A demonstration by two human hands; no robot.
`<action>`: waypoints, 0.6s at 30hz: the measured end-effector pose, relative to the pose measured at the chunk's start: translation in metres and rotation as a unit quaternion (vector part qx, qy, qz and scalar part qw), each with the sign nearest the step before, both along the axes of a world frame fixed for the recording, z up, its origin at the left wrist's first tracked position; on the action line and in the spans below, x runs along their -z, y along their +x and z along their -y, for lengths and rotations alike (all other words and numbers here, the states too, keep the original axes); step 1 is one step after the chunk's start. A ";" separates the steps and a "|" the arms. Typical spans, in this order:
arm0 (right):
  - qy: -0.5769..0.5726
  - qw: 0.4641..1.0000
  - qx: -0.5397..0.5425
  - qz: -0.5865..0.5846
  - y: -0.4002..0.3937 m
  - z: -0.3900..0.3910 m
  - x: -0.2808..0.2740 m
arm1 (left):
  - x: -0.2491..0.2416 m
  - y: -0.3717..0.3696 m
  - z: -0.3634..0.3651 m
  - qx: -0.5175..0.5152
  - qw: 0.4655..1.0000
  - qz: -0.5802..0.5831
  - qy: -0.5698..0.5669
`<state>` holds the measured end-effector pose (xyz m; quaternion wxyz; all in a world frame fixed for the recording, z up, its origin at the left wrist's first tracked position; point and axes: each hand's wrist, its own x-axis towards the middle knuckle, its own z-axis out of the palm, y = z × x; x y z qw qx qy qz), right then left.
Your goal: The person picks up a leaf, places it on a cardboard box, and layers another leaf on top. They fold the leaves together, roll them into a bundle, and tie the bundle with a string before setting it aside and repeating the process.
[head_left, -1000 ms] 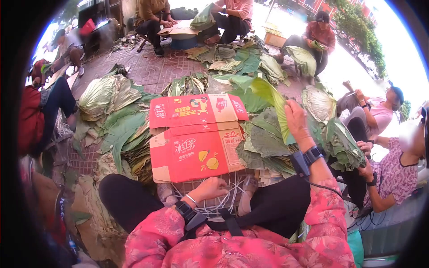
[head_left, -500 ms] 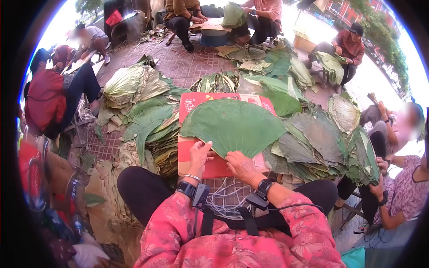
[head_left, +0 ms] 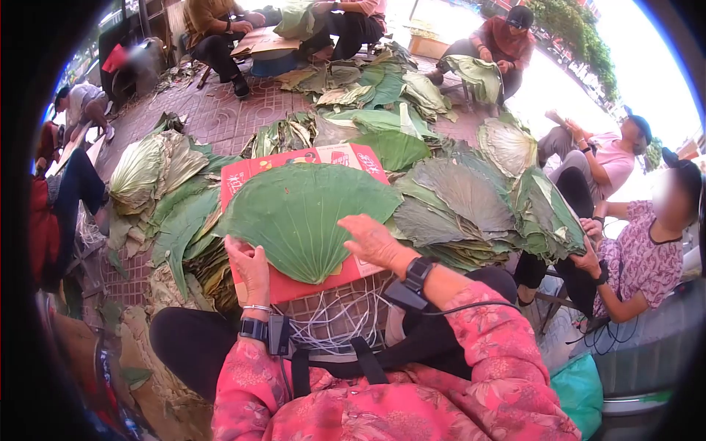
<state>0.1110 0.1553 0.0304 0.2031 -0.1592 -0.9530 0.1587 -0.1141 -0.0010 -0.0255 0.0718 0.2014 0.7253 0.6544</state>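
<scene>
A large green lotus leaf [head_left: 309, 213], fan-shaped, lies with its point toward me on a red printed cardboard sheet [head_left: 357, 273] over my lap. My left hand [head_left: 250, 268] is at the leaf's lower left edge, thumb and fingers apart. Over the leaf's right side, my right hand [head_left: 373, 241] is open with its fingers stretched out. Each wrist carries a black strapped device, and a silver bracelet [head_left: 257, 308] circles the left one.
White strings [head_left: 334, 316] lie below the cardboard. Leaf piles stand left [head_left: 191, 242] and right [head_left: 460, 198] of it, with more leaves beyond. Several people sit around; one at the right holds a folded leaf bundle [head_left: 543, 217]. A green bag [head_left: 577, 393] is at lower right.
My hands have let go of the leaf's pointed lower end and moved apart to its two sides. The leaf lies lower on the cardboard. The view has turned right.
</scene>
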 end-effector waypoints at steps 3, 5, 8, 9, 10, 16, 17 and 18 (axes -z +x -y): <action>0.059 0.989 0.116 0.067 0.084 -0.076 -0.018 | -0.015 0.004 0.002 -0.077 0.971 -0.209 -0.088; 0.013 0.954 0.244 0.173 0.142 -0.113 -0.035 | -0.035 0.017 0.002 -0.033 0.972 -0.217 -0.080; -0.022 0.876 0.347 0.334 0.241 -0.138 -0.032 | -0.052 0.045 -0.003 0.098 0.988 -0.109 -0.043; -0.036 0.883 0.361 0.298 0.250 -0.134 -0.029 | -0.058 0.055 -0.005 0.132 0.987 -0.084 -0.043; -0.050 0.887 0.377 0.261 0.258 -0.131 -0.027 | -0.061 0.061 -0.008 0.167 0.983 -0.060 -0.041; -0.021 0.925 0.377 -0.039 0.222 -0.116 -0.067 | -0.030 0.090 -0.040 0.409 0.901 0.131 -0.064; -0.014 0.928 0.368 -0.055 0.203 -0.109 -0.082 | -0.040 0.097 -0.046 0.427 0.883 0.184 -0.057; -0.008 0.931 0.357 -0.072 0.182 -0.100 -0.093 | -0.051 0.103 -0.052 0.441 0.864 0.237 -0.050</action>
